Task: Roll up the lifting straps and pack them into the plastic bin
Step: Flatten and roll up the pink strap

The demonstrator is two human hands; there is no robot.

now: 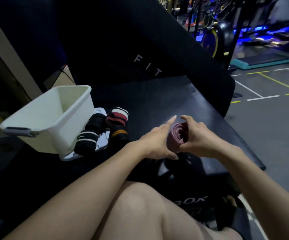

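Soft pink strap roll (176, 135) — right hand (197, 137) pinches its end, left hand (157, 141) probably flat-fingered alongside — squeeze sides or it'll uncoil.

The bin (53, 118) is smooth, matt white plastic, the rolled pink strap (175, 135) and the dark striped straps (86, 141) beside the bin are woven cloth, and the black table (166, 97) has a faintly glossy, leather-like padded skin.

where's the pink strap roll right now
In the head view, the pink strap roll sits centre-right on the black bench, between the left hand and right hand.
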